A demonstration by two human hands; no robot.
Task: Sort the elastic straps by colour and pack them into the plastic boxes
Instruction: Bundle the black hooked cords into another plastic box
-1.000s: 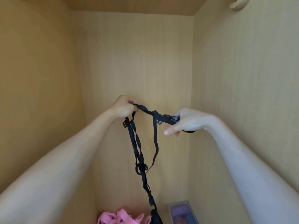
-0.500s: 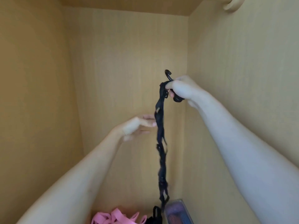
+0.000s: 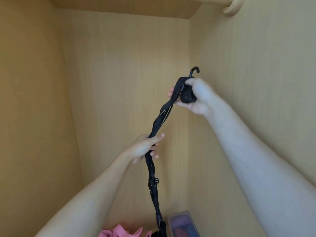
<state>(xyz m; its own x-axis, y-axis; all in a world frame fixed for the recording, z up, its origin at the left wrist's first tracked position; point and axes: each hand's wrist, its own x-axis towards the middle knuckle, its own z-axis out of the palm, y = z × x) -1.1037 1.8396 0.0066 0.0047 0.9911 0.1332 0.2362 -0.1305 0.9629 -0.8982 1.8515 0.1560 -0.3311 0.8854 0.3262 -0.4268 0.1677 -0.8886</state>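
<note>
A twisted bundle of black elastic straps (image 3: 163,115) hangs in the air inside a wooden cupboard. My right hand (image 3: 196,94) holds its top end high up, fingers curled round a wad of black strap, with a black hook sticking up above the fist. Lower down, my left hand (image 3: 145,147) grips the bundle at about mid-length. The rest of the bundle dangles straight down to the cupboard floor. Pink elastic straps (image 3: 119,232) lie in a heap at the bottom edge. A clear plastic box (image 3: 183,223) stands to their right, holding dark and reddish contents.
Wooden cupboard walls close in on the left, back and right. A shelf underside (image 3: 128,7) runs overhead, with a round wooden rail fitting (image 3: 232,7) at the top right. More black straps lie at the bottom edge beside the pink heap.
My right hand has lifted the black straps' top end higher. My left hand let go, dropped lower and now grips the bundle mid-length, where half a second ago it was open beside it.
</note>
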